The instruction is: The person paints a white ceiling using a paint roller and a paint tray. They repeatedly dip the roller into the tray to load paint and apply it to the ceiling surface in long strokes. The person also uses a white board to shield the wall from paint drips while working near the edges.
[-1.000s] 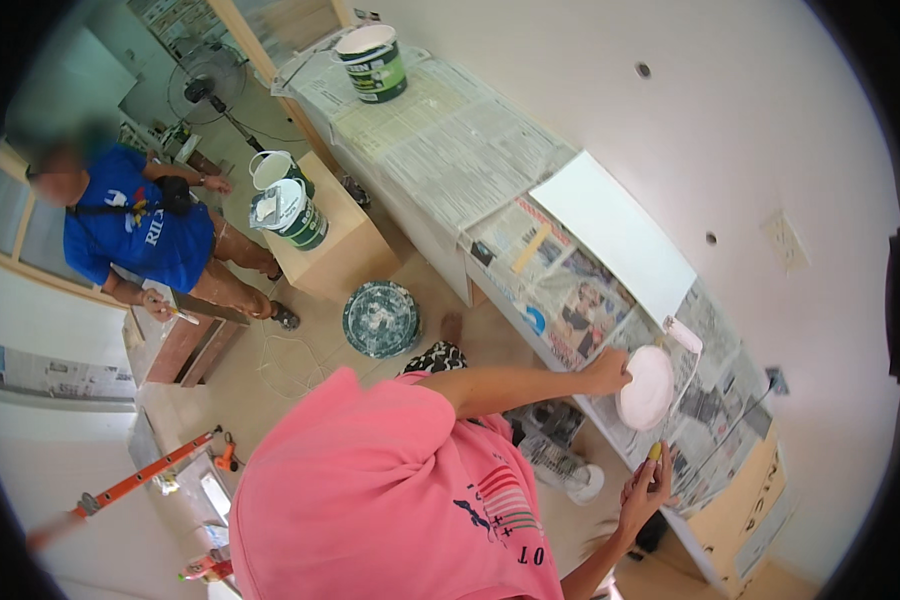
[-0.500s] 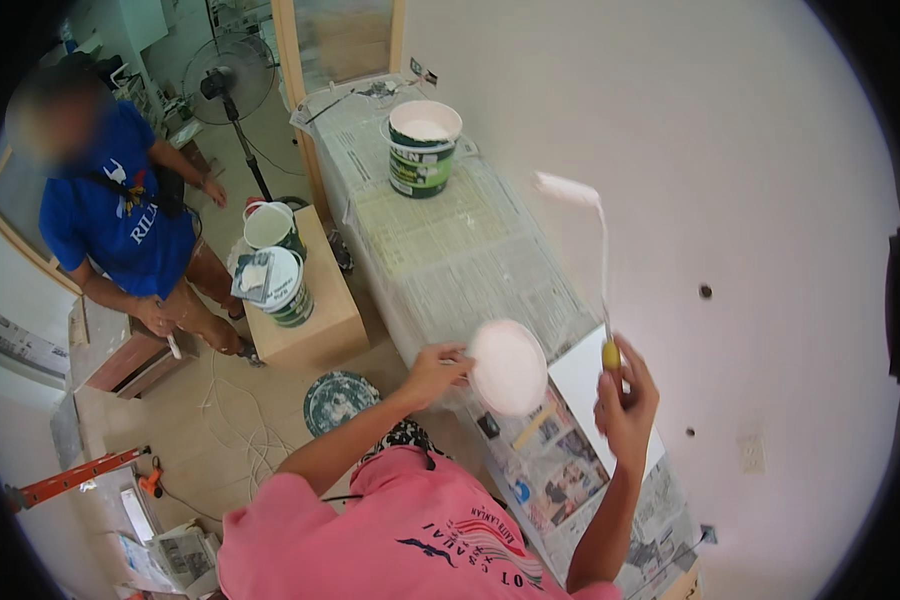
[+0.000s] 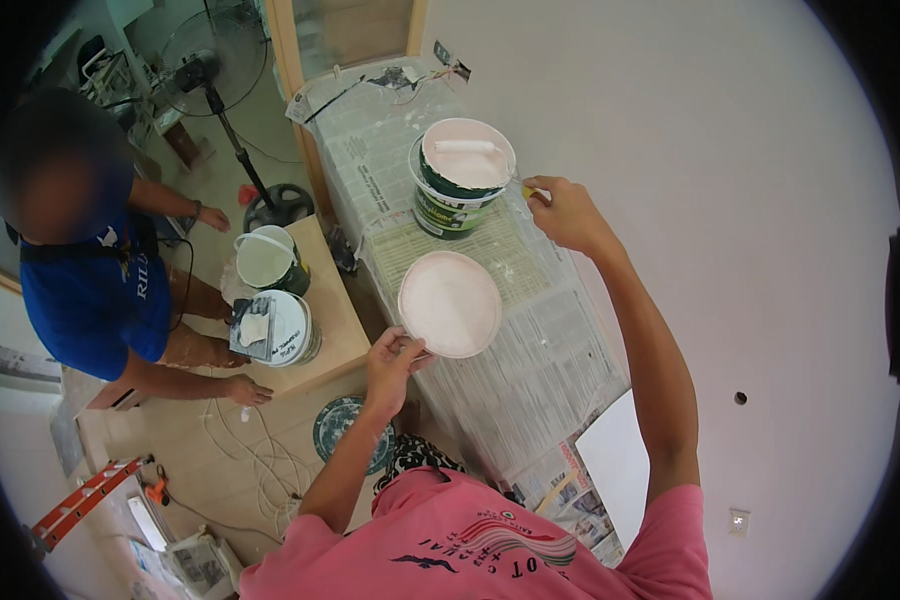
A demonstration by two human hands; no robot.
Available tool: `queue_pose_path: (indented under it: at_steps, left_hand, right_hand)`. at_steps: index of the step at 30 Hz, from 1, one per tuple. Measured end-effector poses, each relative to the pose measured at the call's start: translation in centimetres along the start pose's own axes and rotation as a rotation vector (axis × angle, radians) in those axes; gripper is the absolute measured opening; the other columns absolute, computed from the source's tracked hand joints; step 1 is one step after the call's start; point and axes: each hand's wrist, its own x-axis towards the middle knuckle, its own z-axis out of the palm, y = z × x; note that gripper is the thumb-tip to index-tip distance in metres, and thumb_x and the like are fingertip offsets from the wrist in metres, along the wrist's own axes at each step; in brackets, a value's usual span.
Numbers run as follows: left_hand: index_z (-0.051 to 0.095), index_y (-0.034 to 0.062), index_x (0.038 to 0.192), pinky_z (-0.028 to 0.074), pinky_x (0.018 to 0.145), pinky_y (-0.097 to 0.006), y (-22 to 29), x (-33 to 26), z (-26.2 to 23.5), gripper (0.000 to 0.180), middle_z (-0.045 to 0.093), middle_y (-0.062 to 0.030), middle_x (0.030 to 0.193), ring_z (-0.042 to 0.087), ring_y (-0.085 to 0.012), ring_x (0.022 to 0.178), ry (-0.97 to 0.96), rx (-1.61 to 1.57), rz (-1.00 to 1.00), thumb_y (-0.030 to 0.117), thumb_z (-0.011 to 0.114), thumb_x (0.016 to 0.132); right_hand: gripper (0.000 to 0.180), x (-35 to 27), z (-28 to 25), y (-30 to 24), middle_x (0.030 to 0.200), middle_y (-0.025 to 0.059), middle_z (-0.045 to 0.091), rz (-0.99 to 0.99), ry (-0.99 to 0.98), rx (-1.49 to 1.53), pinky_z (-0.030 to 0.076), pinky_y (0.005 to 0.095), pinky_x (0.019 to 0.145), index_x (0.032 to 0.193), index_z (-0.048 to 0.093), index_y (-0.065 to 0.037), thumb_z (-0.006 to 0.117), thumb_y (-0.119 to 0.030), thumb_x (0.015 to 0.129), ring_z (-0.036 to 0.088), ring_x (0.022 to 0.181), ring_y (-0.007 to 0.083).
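Observation:
My left hand (image 3: 394, 366) pinches the edge of a round bucket lid (image 3: 451, 304), its face coated in pale pink paint. My right hand (image 3: 572, 216) is closed around the yellow handle of a small paint roller (image 3: 464, 147). The white roller head lies over the pale pink paint inside a green and white bucket (image 3: 452, 212), while its rod is mostly hidden at the rim. Newspaper (image 3: 515, 385) covers the bench under the bucket. I hold the lid above the bench, on the near side of the bucket.
A wall (image 3: 690, 200) runs along the right. Two more buckets, one open (image 3: 270, 255) and one lidded (image 3: 288, 335), stand on a wooden box (image 3: 338, 315). A person in a blue shirt (image 3: 80, 310) is close by. Cables (image 3: 255, 465), a fan (image 3: 198, 72) and an orange ladder (image 3: 92, 492) occupy the floor.
My right hand has swung the roller from near the wall to the far bucket, its head now inside. The lid has moved left and farther out. The other person has leaned nearer the box.

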Motion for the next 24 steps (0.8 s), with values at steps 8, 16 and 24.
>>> queue_pose_path:
  at_steps: [8, 16, 24]
  left_hand:
    - [0.060, 0.0014, 0.110, 0.060, 0.083, -0.035, 2.0, 1.5, 1.4, 0.016, 0.066, -0.0050, 0.096, 0.068, -0.0156, 0.090, -0.013, -0.024, 0.010, 0.005, 0.061, 0.095]
    - [0.058, -0.0001, 0.112, 0.062, 0.084, -0.036, 4.3, 1.4, 2.3, 0.019, 0.063, -0.0065, 0.101, 0.067, -0.0178, 0.092, -0.041, -0.080, 0.035, 0.002, 0.062, 0.093]
    - [0.058, 0.0006, 0.113, 0.061, 0.083, -0.036, 5.7, 1.6, 3.1, 0.020, 0.065, -0.0072, 0.106, 0.068, -0.0174, 0.093, -0.052, -0.112, 0.087, 0.004, 0.062, 0.093]
  right_hand:
    - [0.041, 3.2, 1.5, -0.2, 0.090, 0.0293, 0.068, -0.027, -0.095, -0.100, 0.053, 0.0438, 0.075, 0.119, 0.066, 0.006, 0.049, -0.007, 0.083, 0.067, 0.078, 0.0389]
    - [0.046, 1.3, -4.8, -4.2, 0.072, 0.0200, 0.067, 0.190, -0.265, -0.064, 0.051, 0.0370, 0.054, 0.121, 0.064, 0.009, 0.051, -0.007, 0.080, 0.062, 0.052, 0.0232]
    - [0.043, 3.9, -1.4, -3.2, 0.081, 0.0175, 0.068, 0.118, -0.222, -0.084, 0.053, 0.0356, 0.055, 0.129, 0.062, 0.001, 0.048, -0.011, 0.090, 0.060, 0.058, 0.0225]
